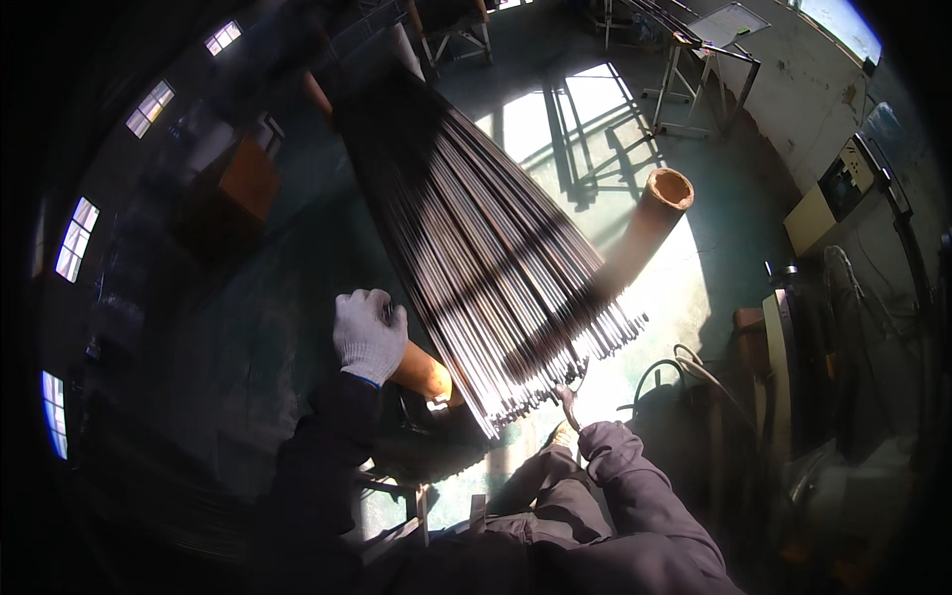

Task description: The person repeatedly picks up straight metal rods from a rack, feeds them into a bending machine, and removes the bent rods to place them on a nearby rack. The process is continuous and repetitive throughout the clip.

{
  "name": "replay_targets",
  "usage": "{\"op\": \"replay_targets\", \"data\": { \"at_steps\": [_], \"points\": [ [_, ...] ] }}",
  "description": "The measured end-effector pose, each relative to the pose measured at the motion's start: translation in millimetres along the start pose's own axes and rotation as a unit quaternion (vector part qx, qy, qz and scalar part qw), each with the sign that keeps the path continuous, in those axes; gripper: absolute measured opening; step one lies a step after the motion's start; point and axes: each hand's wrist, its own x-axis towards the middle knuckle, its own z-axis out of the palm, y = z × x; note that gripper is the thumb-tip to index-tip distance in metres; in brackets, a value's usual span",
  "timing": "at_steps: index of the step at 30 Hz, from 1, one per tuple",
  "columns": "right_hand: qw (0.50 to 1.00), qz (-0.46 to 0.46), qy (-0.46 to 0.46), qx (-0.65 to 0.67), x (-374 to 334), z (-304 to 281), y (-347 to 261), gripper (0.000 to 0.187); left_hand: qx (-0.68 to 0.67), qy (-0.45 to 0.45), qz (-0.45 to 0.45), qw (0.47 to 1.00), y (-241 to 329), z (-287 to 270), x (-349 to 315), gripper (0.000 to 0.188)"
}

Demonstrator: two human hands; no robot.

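My left hand (370, 335), in a pale knitted glove, is over the top end of an orange-brown post (421, 371) at the left side of a bundle of long, thin metal rods (486, 263). Its fingers are curled, and what they may hold is hidden. The rods lie side by side, with their uneven near ends toward me. At those near ends is my right hand (567, 405), dark and small in the view, with its fingers drawn together. A thin dark piece (583, 373) shows beside it, but I cannot make out its kind.
An open-topped orange-brown tube (669, 190) stands at the rods' right side. Hoses (684, 362) and a pale-panelled machine (778, 367) are at right. A metal frame (407, 496) is near my legs at lower left. A brown box (238, 183) sits at far left.
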Motion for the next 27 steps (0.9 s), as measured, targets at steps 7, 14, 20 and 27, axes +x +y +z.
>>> {"op": "replay_targets", "data": {
  "at_steps": [7, 14, 20, 27],
  "points": [
    [0.982, 0.127, -0.088, -0.108, 170, 76, -3, 0.059, -0.033, 0.053, 0.007, 0.998, 16, 23, 18, 0.017],
    [0.958, 0.196, -0.107, -0.181, 205, 119, -2, 0.059, -0.010, 0.040, 0.006, 0.999, 21, 30, 30, 0.016],
    [0.943, 0.102, -0.153, -0.279, 171, 123, -4, 0.066, -0.001, 0.007, -0.016, 1.000, 18, 27, 29, 0.014],
    [0.959, 0.083, -0.150, -0.224, 177, 127, 19, 0.055, 0.013, 0.027, 0.012, 0.999, 20, 30, 31, 0.012]
  ]
}}
